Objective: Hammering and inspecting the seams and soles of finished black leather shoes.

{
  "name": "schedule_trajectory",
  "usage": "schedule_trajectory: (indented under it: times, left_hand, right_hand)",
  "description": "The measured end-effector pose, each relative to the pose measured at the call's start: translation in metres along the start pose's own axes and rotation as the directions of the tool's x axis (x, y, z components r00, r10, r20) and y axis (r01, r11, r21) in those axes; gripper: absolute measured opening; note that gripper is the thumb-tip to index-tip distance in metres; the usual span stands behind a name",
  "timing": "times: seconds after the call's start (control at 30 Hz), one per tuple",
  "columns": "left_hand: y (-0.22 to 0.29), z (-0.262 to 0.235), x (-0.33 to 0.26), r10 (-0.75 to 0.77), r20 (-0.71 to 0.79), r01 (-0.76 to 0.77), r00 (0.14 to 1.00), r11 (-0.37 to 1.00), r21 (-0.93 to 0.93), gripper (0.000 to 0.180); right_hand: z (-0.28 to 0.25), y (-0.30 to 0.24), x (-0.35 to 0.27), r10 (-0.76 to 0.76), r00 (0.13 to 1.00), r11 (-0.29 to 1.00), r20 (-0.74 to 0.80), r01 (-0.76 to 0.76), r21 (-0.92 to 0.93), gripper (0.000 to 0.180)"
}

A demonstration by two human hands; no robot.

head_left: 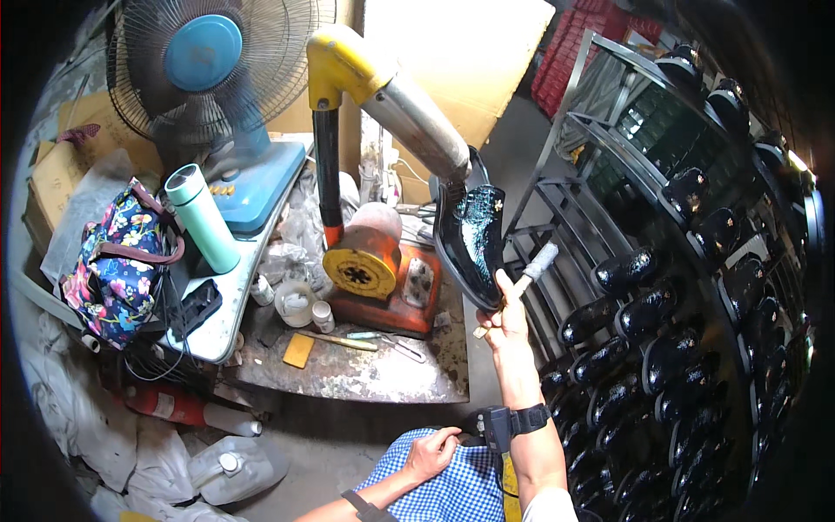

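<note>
My right hand (504, 324) is raised at the table's right edge, closed around the end of a shiny black shoe (480, 230). A small gold ornament sits on the shoe's upper. A stick with a fuzzy whitish tip (541, 260) juts out from between the same hand's fingers. The shoe's opening is up against the end of a metal blower pipe (417, 122) with a yellow elbow; the contact point is partly hidden. My left hand (430, 454) rests on a blue checked apron (400, 483) over my lap, fingers curled together with nothing visible in them.
An orange blower machine (383, 278) stands on the worn table (348, 378), near small jars, a yellow block (298, 350) and thin tools. At left are a fan (204, 52), a mint bottle (204, 217) and a floral bag (117, 270). Racks of black shoes (626, 270) fill the right.
</note>
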State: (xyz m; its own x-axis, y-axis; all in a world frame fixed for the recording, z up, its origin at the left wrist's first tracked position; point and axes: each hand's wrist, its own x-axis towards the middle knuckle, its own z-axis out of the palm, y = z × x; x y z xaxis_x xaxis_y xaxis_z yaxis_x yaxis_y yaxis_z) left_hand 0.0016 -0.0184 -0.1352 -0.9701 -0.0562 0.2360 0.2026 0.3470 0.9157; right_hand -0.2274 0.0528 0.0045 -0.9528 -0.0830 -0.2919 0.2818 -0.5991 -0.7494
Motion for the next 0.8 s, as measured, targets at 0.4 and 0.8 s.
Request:
schedule_trajectory:
  times: [0.4, 0.8]
  left_hand:
    - [-0.002, 0.001, -0.006, -0.084, -0.026, 0.082, 0.996, 0.995, -0.048, 0.015]
    - [0.003, 0.001, -0.007, -0.058, -0.012, 0.057, 0.998, 0.994, -0.091, 0.014]
  right_hand:
    - [0.011, 0.001, -0.008, 0.046, 0.998, 0.998, 0.039, -0.048, 0.043, 0.025]
    - [-0.057, 0.033, -0.119, -0.803, 0.506, 0.060, 0.314, 0.593, -0.803, 0.047]
